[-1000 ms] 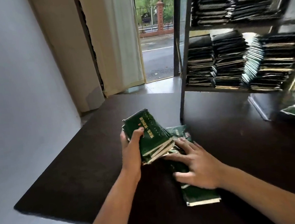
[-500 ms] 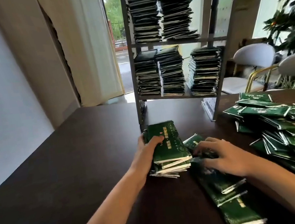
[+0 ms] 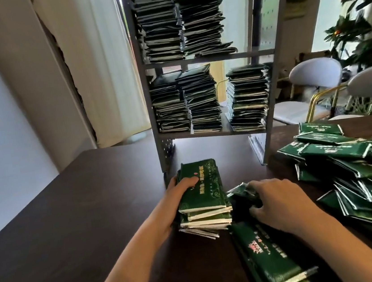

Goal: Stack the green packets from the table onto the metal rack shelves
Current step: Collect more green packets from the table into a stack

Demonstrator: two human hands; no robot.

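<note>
Left hand: the left hand (image 3: 180, 194) gripped a small stack of green packets (image 3: 202, 196) from its left side, thumb laid across the top packet's face and fingers wrapped round the far edge.
Held stack: it sat on the dark table (image 3: 73, 225), just in front of the metal rack's left leg, its white-edged ends facing the camera; the lowest packets were splayed slightly out of line.
Right hand: the right hand (image 3: 281, 204) lay palm down just right of that stack, its fingers curled over a crumpled green packet (image 3: 241, 190); the fingertips were hidden, so how firmly it pinched the packet could not be told.
Near row: a slanting row of packets (image 3: 272, 261) ran from under the right hand toward the bottom edge of the view, overlapping one another.
Loose heap: a big loose pile of packets (image 3: 359, 166) covered the table's right side, near the right forearm and apart from the held stack.
Rack: the metal rack (image 3: 273, 116) stood on the table beyond the hands; the lower shelf held three stacks, the upper shelf two taller ones plus a very low one beside them.
Surroundings: a pale curtain (image 3: 105, 64) hung left of the rack, and two white chairs (image 3: 318, 77) and a leafy plant (image 3: 358, 26) stood beyond the table at right.
</note>
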